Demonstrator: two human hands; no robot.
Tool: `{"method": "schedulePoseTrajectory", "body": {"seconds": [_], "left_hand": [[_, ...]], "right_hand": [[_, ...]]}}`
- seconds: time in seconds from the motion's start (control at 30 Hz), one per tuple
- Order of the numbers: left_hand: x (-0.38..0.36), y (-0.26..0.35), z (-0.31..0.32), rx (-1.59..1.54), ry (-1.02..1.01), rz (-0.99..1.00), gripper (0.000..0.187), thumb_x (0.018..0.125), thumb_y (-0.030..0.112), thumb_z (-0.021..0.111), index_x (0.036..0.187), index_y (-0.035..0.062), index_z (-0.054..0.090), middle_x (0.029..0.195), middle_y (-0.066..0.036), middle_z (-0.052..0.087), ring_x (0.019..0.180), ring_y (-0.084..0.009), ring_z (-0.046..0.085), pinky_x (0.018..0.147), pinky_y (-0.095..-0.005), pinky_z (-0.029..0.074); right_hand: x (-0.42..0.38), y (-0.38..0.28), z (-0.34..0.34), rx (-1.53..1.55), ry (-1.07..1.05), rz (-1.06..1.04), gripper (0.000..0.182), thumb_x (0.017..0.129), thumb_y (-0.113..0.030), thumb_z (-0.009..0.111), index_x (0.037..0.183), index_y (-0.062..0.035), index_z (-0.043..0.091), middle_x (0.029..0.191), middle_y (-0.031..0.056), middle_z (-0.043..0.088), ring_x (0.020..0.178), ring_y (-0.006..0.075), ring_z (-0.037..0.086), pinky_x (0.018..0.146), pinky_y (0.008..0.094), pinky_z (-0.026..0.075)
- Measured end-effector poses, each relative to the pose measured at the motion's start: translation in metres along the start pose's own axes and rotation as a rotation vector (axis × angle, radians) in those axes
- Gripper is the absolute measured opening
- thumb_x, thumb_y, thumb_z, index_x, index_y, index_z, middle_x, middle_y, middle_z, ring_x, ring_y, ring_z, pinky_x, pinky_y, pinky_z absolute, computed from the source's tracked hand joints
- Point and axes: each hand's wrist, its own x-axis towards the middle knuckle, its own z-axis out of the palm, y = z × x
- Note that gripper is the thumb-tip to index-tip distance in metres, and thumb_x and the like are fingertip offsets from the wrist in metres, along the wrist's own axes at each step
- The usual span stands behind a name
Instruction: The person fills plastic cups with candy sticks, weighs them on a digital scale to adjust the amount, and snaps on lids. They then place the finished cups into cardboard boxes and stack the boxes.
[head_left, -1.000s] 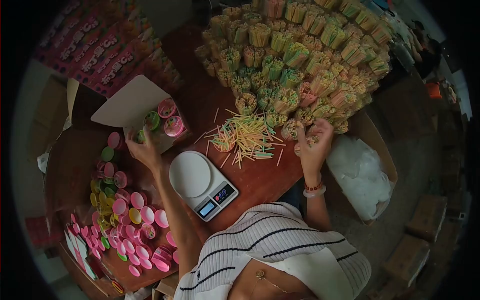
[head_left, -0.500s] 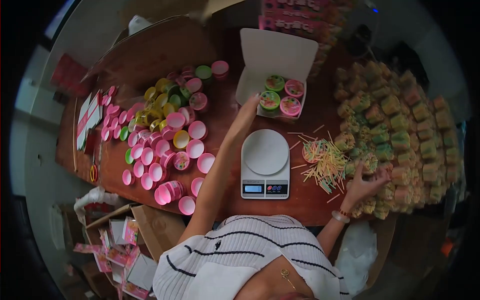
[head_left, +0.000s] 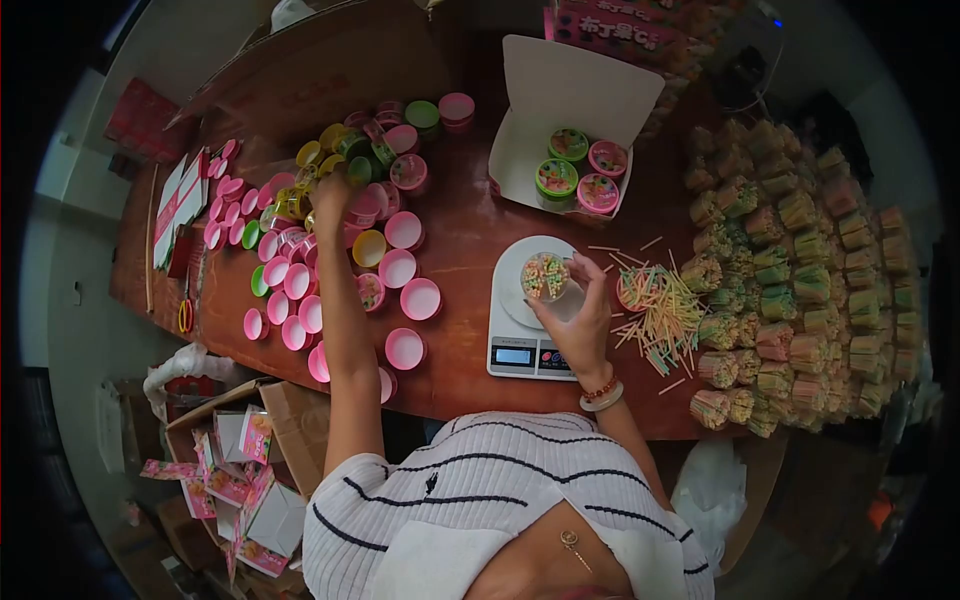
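Observation:
My right hand [head_left: 578, 322] grips a small clear cup [head_left: 546, 275] packed with coloured sticks, holding it on or just over the round pan of a white kitchen scale [head_left: 530, 340]. My left hand [head_left: 326, 203] reaches far left into a heap of pink, yellow and green lids [head_left: 300, 262]. Its fingers rest among the lids, and whether they hold one is not visible. Loose coloured sticks [head_left: 662, 308] lie right of the scale.
An open white box [head_left: 585, 85] behind the scale holds several lidded cups [head_left: 557, 178]. Many cups of stick bundles [head_left: 800, 270] crowd the table's right side. A cardboard box of packets [head_left: 240, 470] sits at lower left, and a white plastic bag [head_left: 708, 485] at lower right.
My right hand left the bundles on the right and brought a filled cup to the scale. My left hand moved from the white box over to the lid heap.

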Motion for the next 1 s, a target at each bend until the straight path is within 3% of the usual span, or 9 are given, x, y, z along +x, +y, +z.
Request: {"method": "schedulePoseTrajectory", "body": {"seconds": [0.1,0.2,0.4,0.47,0.6,0.77,0.8,0.97,1.0], "left_hand": [[0.013,-0.013,0.003,0.179,-0.114,0.011,0.056,0.084,0.044,0.071,0.125,0.0078,0.061,0.122,-0.026,0.067,0.112,-0.0459,0.064,0.097,-0.0545,0.05],[0.018,-0.021,0.008,-0.021,-0.036,-0.075,0.056,0.083,0.044,0.073,0.125,0.0081,0.061,0.121,-0.026,0.067,0.113,-0.046,0.064,0.096,-0.0541,0.052],[0.013,0.005,-0.012,0.278,-0.151,0.016,0.053,0.077,0.034,0.075,0.12,0.0057,0.067,0.11,-0.024,0.072,0.107,-0.0421,0.069,0.091,-0.05,0.057],[0.02,0.019,-0.032,0.361,-0.42,0.061,0.056,0.074,0.031,0.075,0.123,0.0054,0.067,0.112,-0.023,0.072,0.106,-0.039,0.071,0.091,-0.0484,0.058],[0.012,0.033,-0.052,0.417,-0.369,0.046,0.059,0.072,0.031,0.077,0.124,0.0053,0.067,0.114,-0.024,0.072,0.107,-0.0379,0.071,0.089,-0.0471,0.058],[-0.018,0.039,-0.1,-0.122,-0.113,-0.179,0.066,0.078,0.044,0.075,0.131,0.0057,0.065,0.114,-0.022,0.073,0.104,-0.0327,0.072,0.091,-0.0432,0.057],[-0.03,0.043,-0.113,-0.122,-0.116,-0.181,0.066,0.078,0.044,0.075,0.131,0.0057,0.065,0.114,-0.022,0.073,0.104,-0.0327,0.072,0.091,-0.0432,0.057],[-0.092,0.043,-0.131,-1.22,0.015,0.016,0.058,0.096,0.036,0.059,0.137,-0.0037,0.056,0.135,-0.021,0.06,0.12,-0.026,0.063,0.105,-0.0389,0.05],[-0.105,0.046,-0.136,-1.22,0.017,0.018,0.058,0.096,0.036,0.059,0.137,-0.0037,0.056,0.135,-0.021,0.06,0.12,-0.026,0.063,0.105,-0.0389,0.05]], "right_hand": [[-0.008,0.003,-0.021,0.03,0.002,0.025,0.085,0.071,-0.006,0.09,0.143,0.0001,0.044,0.13,0.0191,0.059,0.122,0.03,0.061,0.106,0.0404,0.051],[-0.025,0.014,-0.055,-0.013,0.117,0.111,0.076,0.077,-0.002,0.086,0.142,-0.0003,0.045,0.128,0.0172,0.06,0.12,0.0265,0.061,0.106,0.039,0.05],[-0.042,0.029,-0.098,0.017,0.337,0.279,0.062,0.084,-0.001,0.08,0.138,0.0013,0.049,0.119,0.0161,0.063,0.107,0.0236,0.066,0.097,0.0364,0.053],[-0.045,0.025,-0.101,0.011,0.341,0.288,0.057,0.088,0.0,0.076,0.138,0.0009,0.049,0.12,0.0158,0.063,0.106,0.0226,0.066,0.096,0.0359,0.053],[-0.05,0.031,-0.104,-0.001,0.357,0.295,0.048,0.09,-0.001,0.074,0.133,0.002,0.054,0.116,0.0154,0.065,0.103,0.0215,0.066,0.094,0.0352,0.053],[-0.051,0.032,-0.1,-0.048,0.326,0.327,0.038,0.091,-0.002,0.073,0.126,0.0036,0.059,0.111,0.0147,0.068,0.1,0.0208,0.068,0.092,0.0352,0.054],[-0.049,0.033,-0.098,-0.062,0.304,0.301,0.036,0.091,-0.002,0.073,0.124,0.0035,0.06,0.111,0.0143,0.069,0.099,0.0209,0.068,0.092,0.0349,0.054],[-0.042,0.031,-0.1,-0.148,0.234,0.275,0.035,0.089,-0.003,0.074,0.122,0.0017,0.063,0.111,0.0131,0.07,0.099,0.0219,0.069,0.091,0.0337,0.054],[-0.04,0.032,-0.101,-0.161,0.147,0.272,0.036,0.09,-0.002,0.074,0.123,0.001,0.062,0.115,0.0122,0.068,0.103,0.0206,0.068,0.093,0.0332,0.054]]}}
